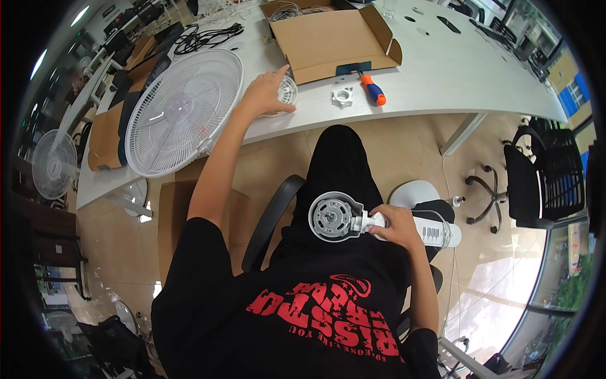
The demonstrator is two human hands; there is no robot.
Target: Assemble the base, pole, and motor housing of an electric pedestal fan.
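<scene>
Black shirt (pixel 303 316) nearest; white table (pixel 442 69) crosses tan floor (pixel 404 145).

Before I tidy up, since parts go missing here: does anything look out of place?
The fan grille overhangs the table edge. A screwdriver and white ring nut lie loose. Left hand touches a small clear part; right hand holds the motor head.
</scene>
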